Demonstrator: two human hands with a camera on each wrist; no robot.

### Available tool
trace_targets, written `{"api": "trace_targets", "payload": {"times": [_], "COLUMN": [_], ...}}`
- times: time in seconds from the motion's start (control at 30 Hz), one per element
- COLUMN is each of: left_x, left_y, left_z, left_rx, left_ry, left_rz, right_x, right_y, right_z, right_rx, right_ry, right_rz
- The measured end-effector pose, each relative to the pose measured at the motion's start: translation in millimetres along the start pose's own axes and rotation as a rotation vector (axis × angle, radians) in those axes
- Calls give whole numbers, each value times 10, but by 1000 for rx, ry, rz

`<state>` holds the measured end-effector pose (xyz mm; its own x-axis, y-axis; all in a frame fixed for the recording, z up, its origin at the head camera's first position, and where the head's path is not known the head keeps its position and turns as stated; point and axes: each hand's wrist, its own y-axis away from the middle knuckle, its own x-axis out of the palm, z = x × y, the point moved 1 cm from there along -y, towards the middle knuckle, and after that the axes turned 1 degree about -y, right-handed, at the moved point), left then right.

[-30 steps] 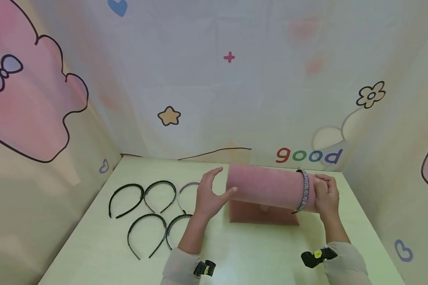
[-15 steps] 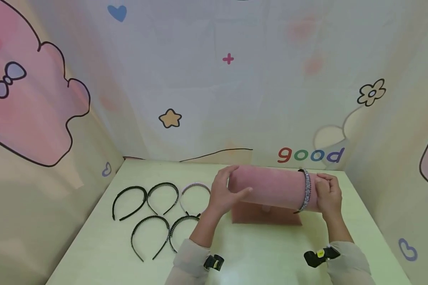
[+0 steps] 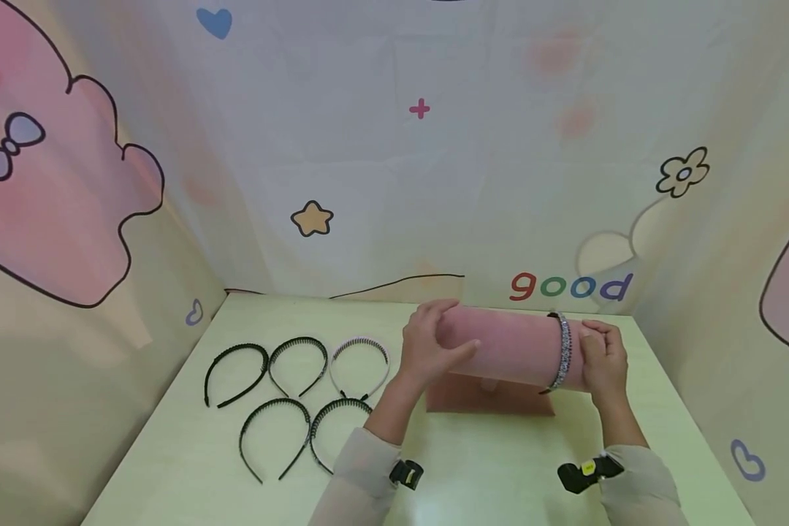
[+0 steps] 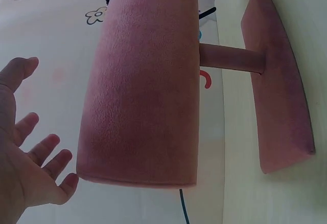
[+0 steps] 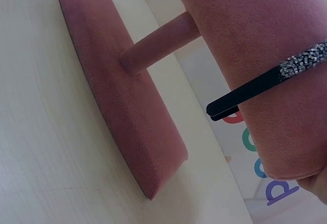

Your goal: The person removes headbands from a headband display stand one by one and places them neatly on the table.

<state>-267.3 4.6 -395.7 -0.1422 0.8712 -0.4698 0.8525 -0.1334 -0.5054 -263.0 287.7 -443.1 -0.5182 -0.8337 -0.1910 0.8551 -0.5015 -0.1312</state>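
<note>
A pink velvety headband stand has a thick horizontal cylinder (image 3: 506,343) on a short post above a flat base (image 3: 489,397). Round the cylinder's right part sits a black headband (image 5: 255,88) with a band of silver glitter; its two black ends point down past the underside. My right hand (image 3: 606,363) grips the cylinder's right end, thumb in front. At the left end, my left hand (image 3: 427,349) is spread around it, thumb apart from the fingers. In the left wrist view its straight fingers (image 4: 43,150) lie beside the cylinder, the little finger right at the end's edge.
Several headbands lie in two rows on the table's left side, among them a black one (image 3: 265,358), a white one (image 3: 361,339) and a toothed dark one (image 3: 276,401). A printed cloth backdrop (image 3: 368,146) encloses the table (image 3: 191,467) at the back and sides.
My left hand has moved right, from just off the cylinder's left end to around that end. The right hand, stand and glittery headband have stayed in place.
</note>
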Motion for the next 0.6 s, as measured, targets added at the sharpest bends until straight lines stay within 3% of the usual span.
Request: {"api": "trace_targets", "payload": {"times": [0.23, 0.47, 0.6], "left_x": [63, 125, 179], "left_y": [-78, -196, -252], "left_z": [-36, -83, -123], "left_rx": [59, 186, 205], "left_ry": [-59, -182, -259], "left_rz": [34, 69, 112], "right_x": [5, 10, -1], "right_y": [6, -3, -4], "right_z": [-10, 6, 7], "right_rx": [-2, -7, 2], "right_ry": [3, 9, 15], "right_rz": [-2, 7, -3]}}
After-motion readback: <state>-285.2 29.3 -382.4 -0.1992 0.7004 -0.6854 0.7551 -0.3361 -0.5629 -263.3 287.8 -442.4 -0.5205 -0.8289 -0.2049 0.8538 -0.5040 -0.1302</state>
